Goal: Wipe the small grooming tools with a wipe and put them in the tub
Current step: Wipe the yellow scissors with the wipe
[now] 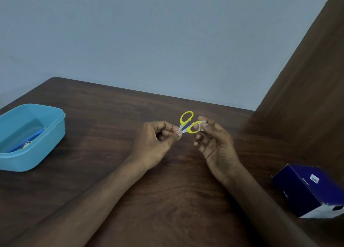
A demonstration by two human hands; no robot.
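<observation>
Both hands hold the scissors (187,124) above mid-surface: left hand (156,142) fingers pinch the blades steady, while right hand (214,140) fingers press a wipe (202,124) on one handle; tub (28,137) waits at the left edge

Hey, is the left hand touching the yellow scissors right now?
Touching. The head view shows the left hand pinching the blade end of the yellow scissors between thumb and fingers.

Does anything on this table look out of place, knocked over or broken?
Only the dark blue box at the right edge: it lies tipped on its side. The hands hold small yellow scissors intact above the table, and the blue tub sits upright with a blue-handled tool inside. Nothing looks spilled or damaged.
</observation>
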